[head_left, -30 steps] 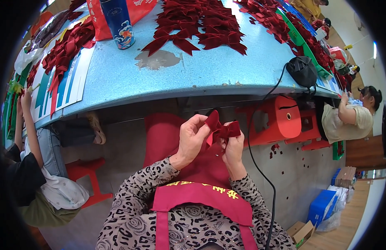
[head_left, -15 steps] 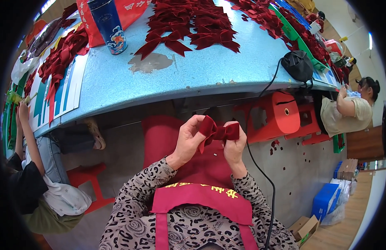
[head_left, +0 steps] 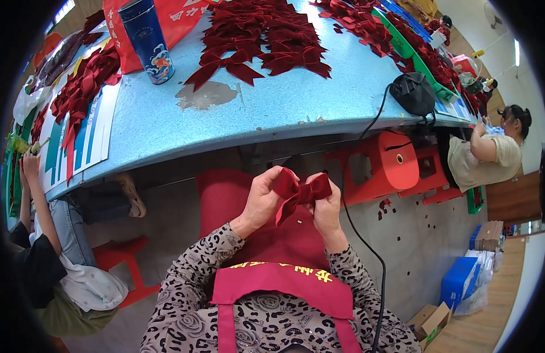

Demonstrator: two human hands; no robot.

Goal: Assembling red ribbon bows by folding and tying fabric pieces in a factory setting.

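Left hand point(head_left: 261, 202): clamped on red bow point(head_left: 304, 193), left side.
Right hand point(head_left: 329, 215): clamped on right side, it seems; grip is partly hidden.
Red bow: between both hands, above the lap point(head_left: 262, 244).
Tabletop point(head_left: 272, 106): carries rows of similar bows point(head_left: 293, 44).

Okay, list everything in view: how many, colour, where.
velvet bow: one, dark red, centre
table: one, light blue, ahead
laid-out bows: many, dark red, mid-table
cylindrical container: one, blue, table's left
bag: one, red, behind container
trays: several, green, table's sides
pouch: one, black, table's right
cable: one, black, right
stools: several, red, both sides
co-workers: several, mixed clothing, both sides
apron: one, maroon, lower centre
left hand: one, bare, holding bow
right hand: one, bare, holding bow
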